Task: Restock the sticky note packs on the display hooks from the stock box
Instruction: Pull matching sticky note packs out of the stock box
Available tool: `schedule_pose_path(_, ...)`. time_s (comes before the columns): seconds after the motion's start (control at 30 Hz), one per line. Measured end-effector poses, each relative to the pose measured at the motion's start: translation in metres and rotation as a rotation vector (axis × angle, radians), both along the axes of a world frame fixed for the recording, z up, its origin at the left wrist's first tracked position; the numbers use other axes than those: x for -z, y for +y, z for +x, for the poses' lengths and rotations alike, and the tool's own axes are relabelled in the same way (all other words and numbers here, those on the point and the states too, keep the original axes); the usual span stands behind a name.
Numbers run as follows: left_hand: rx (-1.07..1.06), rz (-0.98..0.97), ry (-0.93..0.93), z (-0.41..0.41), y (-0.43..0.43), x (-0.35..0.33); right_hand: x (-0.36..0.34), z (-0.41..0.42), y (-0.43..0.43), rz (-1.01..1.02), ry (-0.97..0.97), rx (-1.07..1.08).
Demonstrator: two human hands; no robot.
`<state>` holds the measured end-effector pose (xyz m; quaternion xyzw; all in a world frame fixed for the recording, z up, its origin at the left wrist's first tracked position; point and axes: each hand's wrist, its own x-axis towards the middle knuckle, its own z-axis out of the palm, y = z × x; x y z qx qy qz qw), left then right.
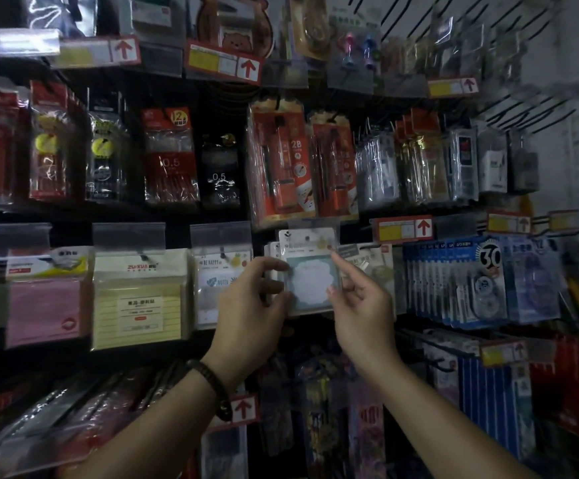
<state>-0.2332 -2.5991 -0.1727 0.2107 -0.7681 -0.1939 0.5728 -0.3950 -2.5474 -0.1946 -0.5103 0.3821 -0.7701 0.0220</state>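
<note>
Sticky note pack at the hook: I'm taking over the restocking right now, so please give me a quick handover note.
Left hand: pinches the left edge of the pale blue sticky note pack.
Right hand: index finger and thumb hold the pack's right edge.
The pack is raised at hook height, in front of the matching packs hanging there. I cannot tell whether its hang hole is threaded on the hook.
Stock box: out of view.
Left to do: seat this pack, let go, and probably fetch more from the box.
</note>
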Motion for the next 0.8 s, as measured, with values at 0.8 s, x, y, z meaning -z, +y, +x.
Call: schedule_pose_path(0.8,-0.284,-0.059,-0.532,-0.016,-0.019,-0.022,-0.024,-0.011,-0.039,0.603,0.536,0.515)
